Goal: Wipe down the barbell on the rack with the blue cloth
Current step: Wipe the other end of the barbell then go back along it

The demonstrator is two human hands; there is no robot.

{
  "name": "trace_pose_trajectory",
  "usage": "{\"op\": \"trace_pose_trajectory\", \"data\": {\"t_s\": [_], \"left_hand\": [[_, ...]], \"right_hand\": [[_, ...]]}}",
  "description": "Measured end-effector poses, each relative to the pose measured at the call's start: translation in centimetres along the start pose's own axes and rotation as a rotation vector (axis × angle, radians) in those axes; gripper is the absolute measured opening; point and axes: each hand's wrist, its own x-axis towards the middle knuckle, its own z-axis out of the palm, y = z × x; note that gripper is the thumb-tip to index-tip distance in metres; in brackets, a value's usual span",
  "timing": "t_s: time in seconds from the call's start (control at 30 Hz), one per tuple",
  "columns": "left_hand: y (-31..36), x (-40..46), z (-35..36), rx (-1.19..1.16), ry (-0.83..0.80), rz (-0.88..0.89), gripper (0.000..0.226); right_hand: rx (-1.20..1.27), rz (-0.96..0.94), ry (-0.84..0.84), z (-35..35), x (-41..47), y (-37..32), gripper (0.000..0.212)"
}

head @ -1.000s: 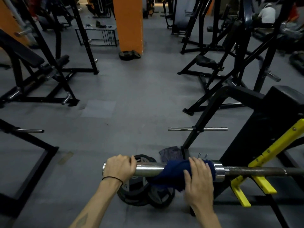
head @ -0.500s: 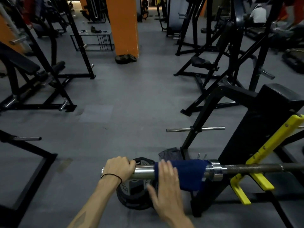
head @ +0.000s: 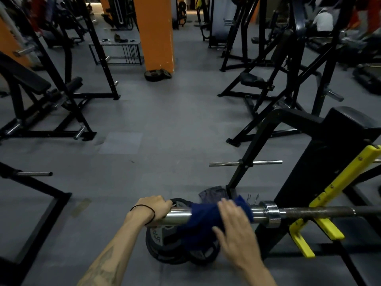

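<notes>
Grey gym floor (head: pixel 165 124) lies underneath. Nearest, the right hand (head: pixel 237 230) lies flat-fingered on the cloth (head: pixel 204 215) draped over the barbell (head: pixel 309 212) sleeve; the left hand (head: pixel 153 207) clamps the sleeve's end. Loosely draped, the cloth could slip onto the plates (head: pixel 165 244). Beyond, the rack's (head: pixel 321 203) hook carries the shaft.

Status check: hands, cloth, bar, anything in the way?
Left hand grips bar end. Right hand flat on cloth, draped over sleeve. Collar just right of cloth; nothing blocking.
</notes>
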Motion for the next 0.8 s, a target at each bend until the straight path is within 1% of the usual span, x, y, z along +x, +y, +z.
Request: {"op": "trace_pose_trajectory", "data": {"t_s": [0.03,0.07,0.1,0.13,0.17,0.2,0.23,0.27,0.3,0.33,0.37,0.43,0.47,0.5,0.53,0.57,0.6,0.63,0.67,0.7,0.73,0.77,0.8], "left_hand": [[0.1,0.0,-0.1,-0.018,-0.020,0.001,0.042],[0.1,0.1,-0.2,-0.046,-0.030,-0.005,0.042],[-0.1,0.1,-0.2,-0.076,-0.032,-0.011,0.040],[-0.2,0.3,-0.2,-0.096,-0.035,-0.018,0.039],[-0.2,0.3,-0.1,-0.105,-0.041,-0.024,0.037],[-0.3,0.4,0.0,-0.104,-0.043,-0.025,0.037],[-0.4,0.4,0.2,-0.096,-0.029,-0.017,0.037],[-0.4,0.5,0.2,-0.074,-0.002,-0.002,0.040],[-0.6,0.5,0.5,-0.018,0.052,0.025,0.045],[-1.0,0.4,0.9,0.053,0.171,0.057,0.049],[-1.6,0.2,1.6,0.082,0.338,0.087,0.049],[-2.8,-1.4,3.9,0.027,0.654,0.152,0.041],[-3.4,-2.0,5.1,-0.019,0.822,0.181,0.038],[-3.6,-2.4,6.0,-0.057,0.902,0.209,0.035],[-3.7,-2.4,6.8,-0.066,0.937,0.218,0.033],[-3.6,-2.3,7.2,-0.050,0.968,0.190,0.033],[-3.3,-2.0,7.3,-0.040,0.991,0.141,0.035],[-3.2,-1.7,7.1,-0.049,0.978,0.099,0.039],[-3.0,-1.3,6.7,-0.054,0.962,0.079,0.043],[-3.0,-1.0,6.4,-0.054,0.932,0.067,0.047],[-3.0,-0.8,6.1,-0.049,0.910,0.055,0.050],[-3.0,-0.7,5.8,-0.046,0.880,0.043,0.053],[-3.1,-0.5,5.7,-0.043,0.855,0.034,0.054]], "right_hand": [[0.020,0.153,0.052,-0.5,-0.3,1.1,0.067],[0.069,0.312,0.088,-0.5,-0.3,0.7,0.066],[0.125,0.428,0.122,0.0,0.4,-1.0,0.066],[0.188,0.477,0.149,0.8,1.2,-3.5,0.068],[0.252,0.429,0.125,1.3,1.8,-6.1,0.070],[0.274,0.290,0.063,1.8,1.7,-8.0,0.072],[0.220,0.114,-0.006,1.9,1.4,-8.6,0.074],[0.141,-0.014,-0.055,1.8,1.0,-7.2,0.074],[0.091,-0.051,-0.054,1.3,0.8,-4.8,0.072],[0.067,-0.024,-0.042,0.7,0.6,-2.3,0.069],[0.039,0.045,-0.001,0.3,0.3,0.1,0.066],[0.037,0.242,0.064,-0.7,-0.1,2.6,0.063],[0.075,0.338,0.086,-0.6,0.2,1.9,0.063],[0.134,0.455,0.127,-0.2,1.0,0.2,0.064],[0.199,0.543,0.161,0.5,1.8,-2.3,0.065],[0.245,0.524,0.170,1.0,2.4,-5.1,0.067],[0.267,0.409,0.135,1.5,2.4,-7.7,0.071],[0.252,0.245,0.058,2.1,1.8,-9.7,0.075],[0.188,0.075,-0.019,2.3,1.2,-10.2,0.077],[0.133,-0.041,-0.053,2.1,1.1,-9.0,0.076],[0.079,-0.079,-0.042,1.9,1.1,-6.9,0.073],[0.046,-0.059,-0.031,1.6,1.1,-4.7,0.070],[0.030,0.032,0.011,1.2,1.0,-2.3,0.068]]}}
